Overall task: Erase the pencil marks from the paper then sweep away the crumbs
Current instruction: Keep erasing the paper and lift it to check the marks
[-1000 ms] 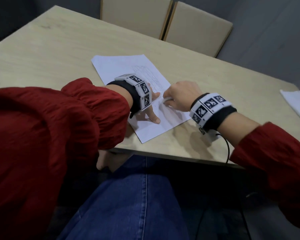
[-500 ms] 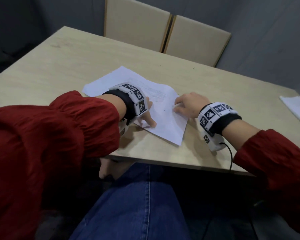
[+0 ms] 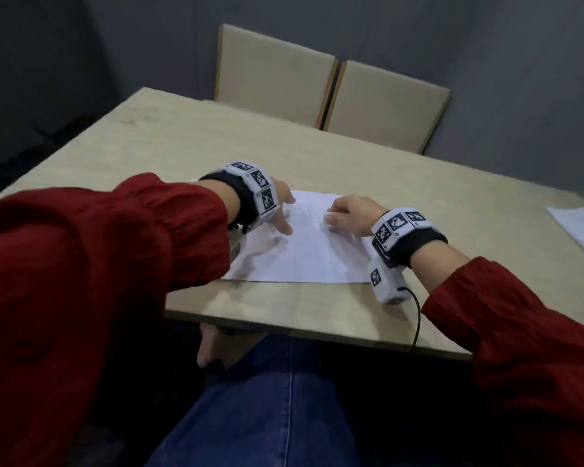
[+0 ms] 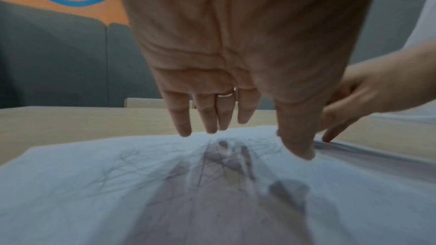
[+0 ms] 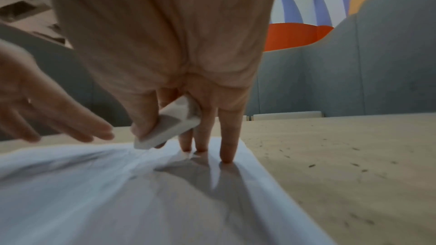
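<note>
Head view: sheet of paper (image 3: pixel 304 257) flat on tabletop (image 3: pixel 317 163) near its front edge; left hand (image 3: pixel 280 210) spread on the sheet's left part, likely pinning it against rubbing; right hand (image 3: pixel 348 214) curled at the far right corner.

Left wrist view: fingers (image 4: pixel 181 118) straight, tips on paper; pencil marks (image 4: pixel 212 163) remain beneath.

Right wrist view: thumb and forefinger pinch white eraser (image 5: pixel 169 128); other fingertips press the sheet. Dark crumbs (image 5: pixel 330 161) scattered on tabletop, unswept.
</note>
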